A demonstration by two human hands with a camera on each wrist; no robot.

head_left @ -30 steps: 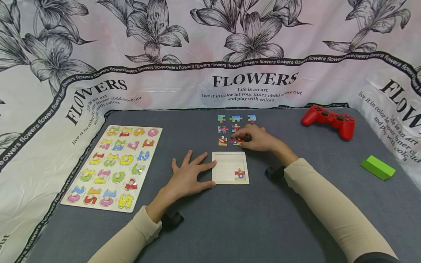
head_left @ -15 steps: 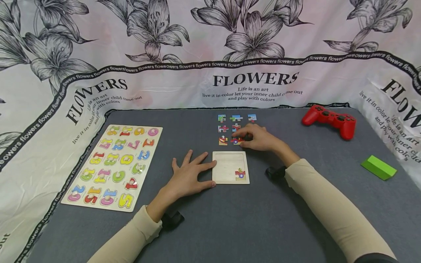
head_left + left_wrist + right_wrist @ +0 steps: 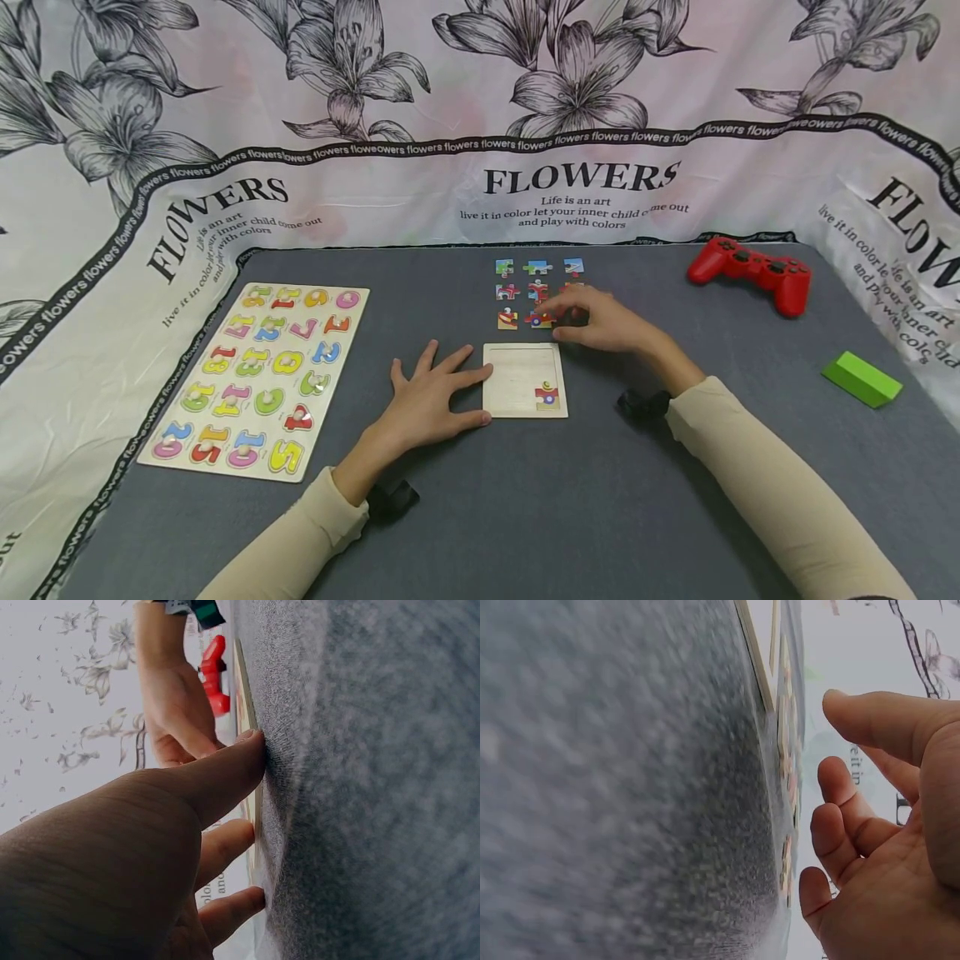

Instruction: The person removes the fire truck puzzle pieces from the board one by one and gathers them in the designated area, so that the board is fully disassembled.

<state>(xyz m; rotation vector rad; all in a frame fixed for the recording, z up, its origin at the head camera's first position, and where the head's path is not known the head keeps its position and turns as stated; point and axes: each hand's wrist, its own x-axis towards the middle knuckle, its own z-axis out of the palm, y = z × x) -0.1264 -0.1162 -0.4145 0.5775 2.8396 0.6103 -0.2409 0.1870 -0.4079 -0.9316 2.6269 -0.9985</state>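
In the head view my left hand (image 3: 427, 407) lies with fingers spread, its thumb and index fingertip touching the left edge of a small wooden puzzle tray (image 3: 517, 408). One puzzle piece (image 3: 547, 396) sits in the tray's lower right corner. My right hand (image 3: 600, 321) hovers by the loose pieces beyond the tray. Its fingertips are close to a piece with a red vehicle part (image 3: 538, 320). The right wrist view shows the thumb (image 3: 877, 720) apart from the loosely bent fingers, with nothing seen between them. A piece beside the right hand is partly covered.
Several loose puzzle pieces (image 3: 537, 267) lie in rows behind the tray. A number board (image 3: 262, 375) stands at the left. At the right are a red game controller (image 3: 750, 273) and a green block (image 3: 862, 379). A flower-printed cloth (image 3: 420, 200) hangs behind the grey table (image 3: 540, 517).
My right hand and forearm have shifted slightly to the right and nearer to me, uncovering more of the red vehicle piece. The left hand stays on the tray's edge.
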